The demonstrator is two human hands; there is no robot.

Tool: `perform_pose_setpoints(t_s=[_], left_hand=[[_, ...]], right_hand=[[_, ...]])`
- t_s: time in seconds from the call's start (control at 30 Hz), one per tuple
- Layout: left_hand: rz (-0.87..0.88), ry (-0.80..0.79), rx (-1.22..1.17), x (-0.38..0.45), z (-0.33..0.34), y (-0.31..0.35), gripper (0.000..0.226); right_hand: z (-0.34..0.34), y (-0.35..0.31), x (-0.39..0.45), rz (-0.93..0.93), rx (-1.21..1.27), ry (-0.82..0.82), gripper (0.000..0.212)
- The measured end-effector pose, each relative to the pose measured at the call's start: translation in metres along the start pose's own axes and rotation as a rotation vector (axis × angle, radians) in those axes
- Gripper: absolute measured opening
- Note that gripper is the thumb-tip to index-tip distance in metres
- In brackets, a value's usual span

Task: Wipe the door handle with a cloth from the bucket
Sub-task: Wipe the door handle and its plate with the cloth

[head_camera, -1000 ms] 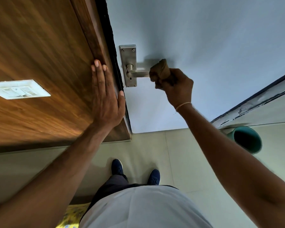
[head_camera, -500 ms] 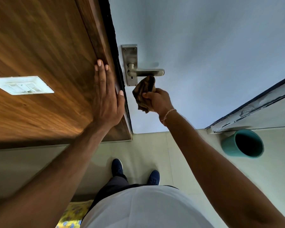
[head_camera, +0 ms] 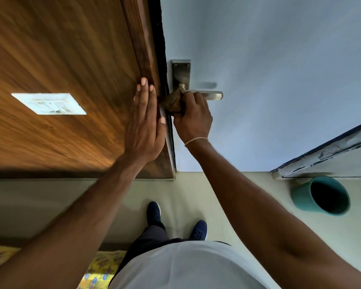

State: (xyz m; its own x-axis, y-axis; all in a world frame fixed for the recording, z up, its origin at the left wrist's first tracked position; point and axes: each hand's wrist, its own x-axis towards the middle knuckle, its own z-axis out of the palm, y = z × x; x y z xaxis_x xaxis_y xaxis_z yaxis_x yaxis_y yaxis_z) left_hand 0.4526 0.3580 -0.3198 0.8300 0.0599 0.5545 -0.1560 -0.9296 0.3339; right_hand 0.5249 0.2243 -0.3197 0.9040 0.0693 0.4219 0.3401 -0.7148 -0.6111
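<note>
A metal lever door handle [head_camera: 212, 94] on a steel backplate [head_camera: 181, 71] sits on the pale blue door. My right hand [head_camera: 193, 114] is shut on a bunched brown cloth [head_camera: 172, 102] and presses it against the handle's base, just below the spindle. The cloth hides the lower backplate and the inner end of the lever. My left hand [head_camera: 145, 124] lies flat, fingers together, against the wooden frame edge beside the handle. A teal bucket [head_camera: 321, 196] stands on the floor at the right.
A wood panel [head_camera: 61, 59] with a white switch plate [head_camera: 49, 103] fills the left. My feet in dark shoes [head_camera: 198, 229] stand on pale floor tiles. A worn door sill [head_camera: 325, 153] runs above the bucket. Yellow patterned fabric [head_camera: 100, 265] lies bottom left.
My right hand with the cloth went from the lever's outer end, down below the handle, then up to the handle's base. The left hand stayed flat on the frame.
</note>
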Motion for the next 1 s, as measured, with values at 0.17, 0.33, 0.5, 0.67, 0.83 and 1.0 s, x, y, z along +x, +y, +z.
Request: perform_pose_setpoints(t_s=[0.17, 0.33, 0.5, 0.67, 0.83, 1.0], left_hand=[[0.004, 0.006, -0.011, 0.0, 0.001, 0.001, 0.068], [0.003, 0.017, -0.02, 0.0, 0.003, 0.004, 0.069], [-0.031, 0.014, -0.067, 0.0, 0.008, 0.011, 0.07], [0.018, -0.054, -0.155, -0.015, 0.019, 0.023, 0.07], [0.087, -0.151, -0.246, -0.023, 0.03, 0.037, 0.069], [0.095, -0.288, -0.433, -0.014, 0.043, 0.046, 0.062]], right_hand=[[-0.007, 0.019, 0.001, 0.132, 0.086, 0.068, 0.03], [-0.04, 0.049, 0.002, 0.336, 0.228, 0.169, 0.029], [-0.06, 0.07, 0.0, 0.601, 0.387, 0.258, 0.019], [-0.059, 0.062, -0.021, 0.653, 0.591, 0.153, 0.026], [-0.063, 0.063, -0.031, 0.816, 0.985, 0.017, 0.026], [-0.079, 0.069, -0.042, 0.985, 1.412, -0.022, 0.021]])
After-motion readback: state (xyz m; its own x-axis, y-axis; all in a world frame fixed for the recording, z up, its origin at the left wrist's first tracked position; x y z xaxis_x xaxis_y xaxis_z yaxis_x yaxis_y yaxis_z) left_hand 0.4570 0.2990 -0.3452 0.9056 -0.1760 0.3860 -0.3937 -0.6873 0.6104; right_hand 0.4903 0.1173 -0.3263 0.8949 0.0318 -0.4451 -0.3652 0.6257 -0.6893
